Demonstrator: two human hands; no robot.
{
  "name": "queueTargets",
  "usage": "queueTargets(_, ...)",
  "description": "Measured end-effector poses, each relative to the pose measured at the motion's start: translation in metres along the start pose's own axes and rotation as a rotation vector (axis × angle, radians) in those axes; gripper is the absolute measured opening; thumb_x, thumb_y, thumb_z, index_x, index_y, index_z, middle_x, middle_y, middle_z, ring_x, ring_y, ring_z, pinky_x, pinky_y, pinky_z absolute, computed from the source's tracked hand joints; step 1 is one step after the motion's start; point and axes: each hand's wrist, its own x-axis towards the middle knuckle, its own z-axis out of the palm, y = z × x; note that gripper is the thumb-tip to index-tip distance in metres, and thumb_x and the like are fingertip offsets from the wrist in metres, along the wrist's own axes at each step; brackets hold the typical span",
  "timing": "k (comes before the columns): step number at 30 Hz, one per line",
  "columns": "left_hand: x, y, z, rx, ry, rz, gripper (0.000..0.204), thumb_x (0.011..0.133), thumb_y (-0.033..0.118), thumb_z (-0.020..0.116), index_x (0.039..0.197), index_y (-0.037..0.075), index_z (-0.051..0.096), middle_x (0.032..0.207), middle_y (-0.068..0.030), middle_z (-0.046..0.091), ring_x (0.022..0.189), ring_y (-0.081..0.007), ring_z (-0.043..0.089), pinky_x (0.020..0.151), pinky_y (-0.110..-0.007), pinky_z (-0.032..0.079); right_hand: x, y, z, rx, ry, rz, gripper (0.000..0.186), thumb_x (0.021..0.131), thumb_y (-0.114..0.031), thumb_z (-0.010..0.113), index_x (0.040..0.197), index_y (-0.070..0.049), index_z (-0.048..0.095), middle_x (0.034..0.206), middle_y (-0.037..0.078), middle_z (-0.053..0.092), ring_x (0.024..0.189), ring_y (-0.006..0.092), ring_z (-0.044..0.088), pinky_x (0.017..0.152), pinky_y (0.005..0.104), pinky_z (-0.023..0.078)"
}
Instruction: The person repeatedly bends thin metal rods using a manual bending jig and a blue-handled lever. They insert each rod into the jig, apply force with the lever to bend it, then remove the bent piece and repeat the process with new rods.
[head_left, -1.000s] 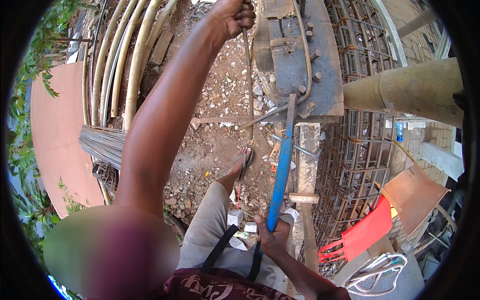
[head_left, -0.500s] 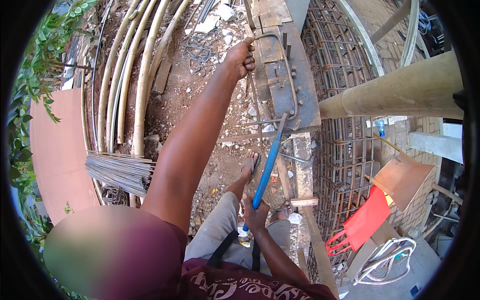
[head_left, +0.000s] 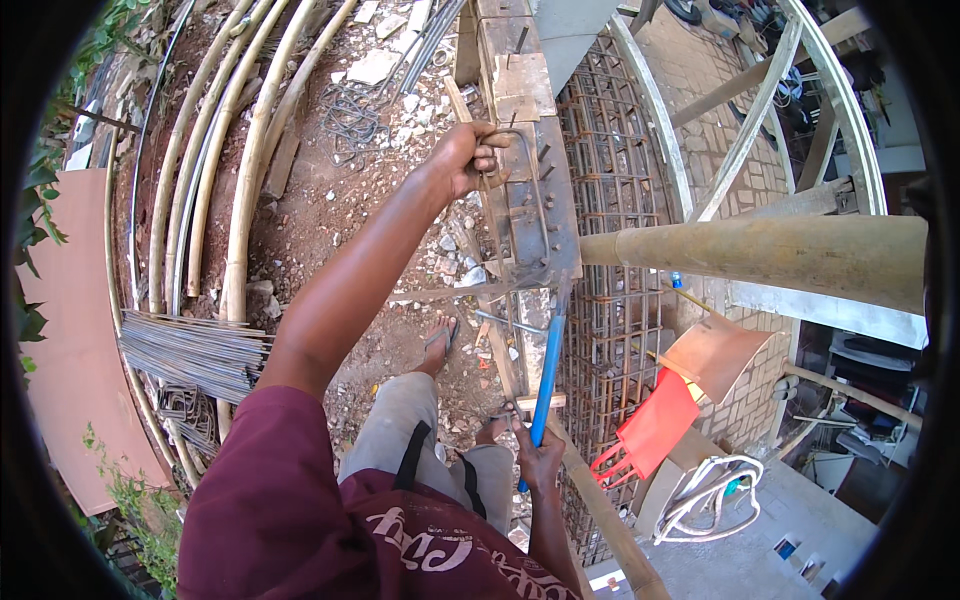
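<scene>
My left hand (head_left: 468, 160) is closed round the far end of a thin bent steel rod (head_left: 541, 200). That rod runs along a dark metal plate (head_left: 562, 190) with upright pegs, fixed on a wooden bench. My right hand (head_left: 541, 460) grips the lower part of a long blue-handled bending bar (head_left: 548, 375). The bar's bare metal head lies at the plate's near edge, close to the rod's near bend. Whether the head has hooked the rod cannot be made out.
A long rebar cage (head_left: 610, 160) lies right of the bench, with a thick bamboo pole (head_left: 760, 262) crossing above it. Cut rods (head_left: 195, 350) are bundled at left near long bamboo poles (head_left: 250, 180). A red bag (head_left: 658, 425) and white rope (head_left: 710, 500) are at right.
The whole view has shifted, so the bench appears further left. My right hand has moved right with the bar, which stands steeper now. My left hand's fingers look less tightly curled.
</scene>
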Motion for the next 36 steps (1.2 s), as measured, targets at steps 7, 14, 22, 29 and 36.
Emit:
queueTargets(7, -0.118, -0.063, -0.011, -0.481, -0.064, 0.286, 0.05, 0.111, 0.034, 0.052, 0.064, 0.019, 0.044, 0.049, 0.0056, 0.029, 0.043, -0.0111, 0.03, 0.076, -0.037, 0.055, -0.026, -0.011, 0.011, 0.144, 0.09, 0.16, 0.037, 0.098, -0.029, 0.082, 0.075, -0.006, 0.063, 0.058, -0.001, 0.055, 0.046, 0.0082, 0.052, 0.044, 0.0285, 0.041)
queueTargets(14, -0.107, -0.174, -0.071, -1.052, 0.244, 0.368, 0.066, 0.113, 0.045, 0.054, 0.055, 0.021, 0.034, 0.048, 0.0026, 0.024, 0.042, -0.0135, 0.024, 0.068, -0.034, 0.048, -0.024, -0.01, -0.004, 0.098, 0.083, 0.17, 0.034, 0.097, -0.028, 0.082, 0.079, -0.005, 0.065, 0.057, 0.001, 0.056, 0.046, 0.0087, 0.054, 0.044, 0.028, 0.043)
queueTargets(22, -0.048, -0.207, -0.072, -1.086, 0.473, 0.514, 0.064, 0.111, 0.052, 0.057, 0.062, 0.02, 0.032, 0.05, 0.0024, 0.025, 0.042, -0.015, 0.023, 0.061, -0.037, 0.044, -0.011, -0.022, -0.062, -0.161, -0.039, 0.025, 0.032, 0.097, -0.028, 0.082, 0.081, -0.004, 0.07, 0.06, 0.0, 0.057, 0.05, 0.0083, 0.051, 0.048, 0.029, 0.04)
queueTargets(29, -0.011, -0.209, -0.1, -0.924, 0.548, 0.488, 0.057, 0.113, 0.047, 0.053, 0.066, 0.02, 0.035, 0.054, 0.0027, 0.027, 0.043, -0.0139, 0.025, 0.061, -0.038, 0.047, 0.08, -0.055, -0.155, -0.731, 0.084, -0.198, 0.053, 0.096, -0.057, 0.077, 0.088, -0.005, 0.076, 0.062, 0.003, 0.054, 0.062, 0.0171, 0.053, 0.059, 0.0397, 0.044)
queueTargets(36, -0.013, -0.201, -0.122, -0.703, 0.46, 0.438, 0.052, 0.11, 0.048, 0.06, 0.072, 0.018, 0.042, 0.055, 0.0041, 0.029, 0.044, -0.0115, 0.027, 0.061, -0.033, 0.046, 0.184, -0.095, -0.219, -0.844, -0.15, -0.254, 0.061, 0.092, -0.065, 0.077, 0.088, -0.004, 0.078, 0.06, 0.008, 0.056, 0.059, 0.0239, 0.053, 0.063, 0.0444, 0.046)
